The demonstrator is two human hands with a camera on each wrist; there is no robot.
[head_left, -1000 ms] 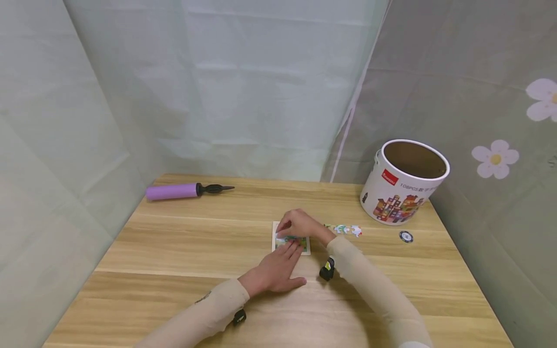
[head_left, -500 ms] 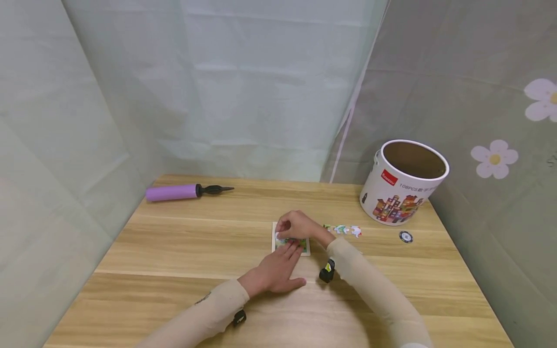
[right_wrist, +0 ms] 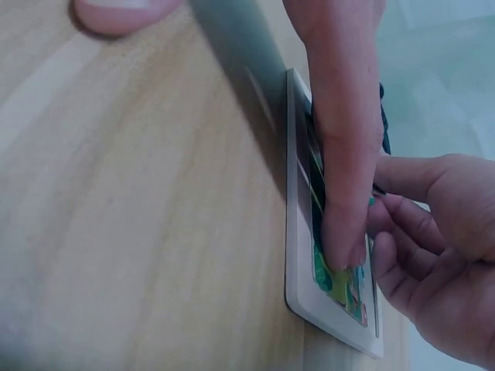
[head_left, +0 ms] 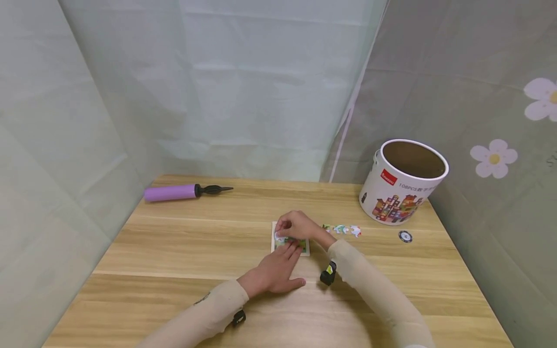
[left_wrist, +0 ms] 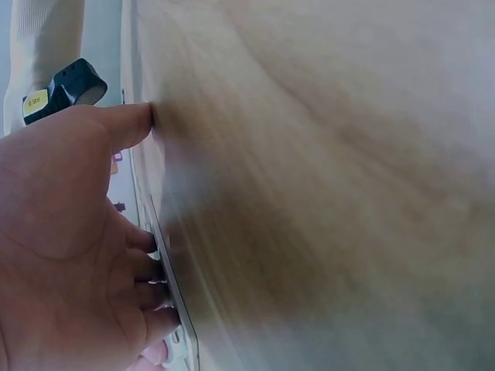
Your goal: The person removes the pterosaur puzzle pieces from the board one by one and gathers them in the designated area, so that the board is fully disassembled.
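A small jigsaw puzzle board [head_left: 306,250] with a pale frame and a green picture lies mid-table, largely covered by both hands. My left hand [head_left: 278,271] reaches in from the front, its straight fingers resting on the picture and its thumb spread out over the table. Above it, my right hand [head_left: 298,225] bends over the board's far left part, thumb and index finger pinching a puzzle piece that is mostly hidden. The right wrist view shows the right fingers [right_wrist: 402,232] beside the straight left fingers [right_wrist: 340,224] at the frame.
Several loose puzzle pieces [head_left: 341,229] lie in a row right of the board. Farther right are a round dark-edged chip [head_left: 405,236] and a white printed bucket [head_left: 383,193]. A purple hand pump [head_left: 171,192] lies at the back left.
Both hands keep almost the same place. Only the right fingertips have shifted slightly, and the pale patch of picture beneath them looks flatter than one second ago.
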